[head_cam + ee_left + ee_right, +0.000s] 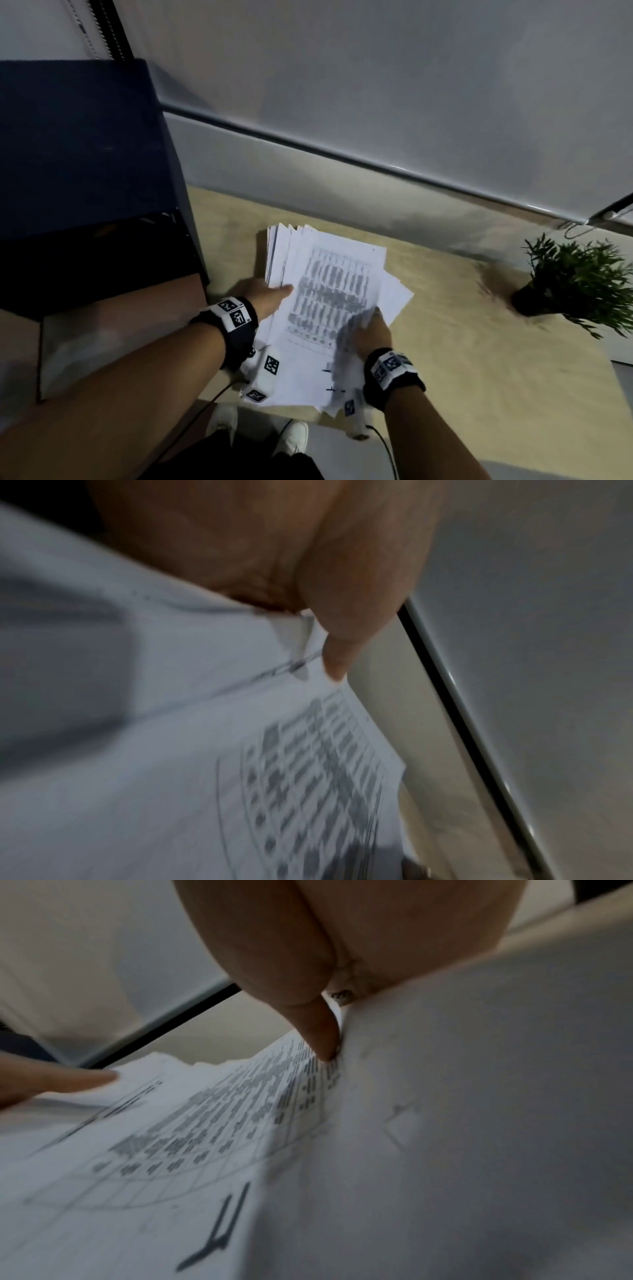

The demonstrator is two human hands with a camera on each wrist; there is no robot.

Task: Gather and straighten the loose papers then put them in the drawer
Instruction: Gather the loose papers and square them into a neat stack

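Note:
A loose, fanned stack of white papers (329, 308) with a printed table on top lies on the light wooden table (479, 377). My left hand (270, 294) grips the stack's left edge; its thumb (337, 656) lies on the top sheet (240, 750). My right hand (371, 334) pinches the lower right edge, thumb (320, 1034) pressed on the printed sheet (205, 1123), and a sheet (479, 1096) curls up against the palm. The fingers of both hands are hidden under the paper. A dark blue cabinet (85, 154) stands at the left with a dark opening (102, 260) under its top.
A small potted plant (575, 284) stands on the table at the far right. A grey wall with a metal rail (376, 168) runs behind the table. My white shoes (294, 435) show below the table's near edge.

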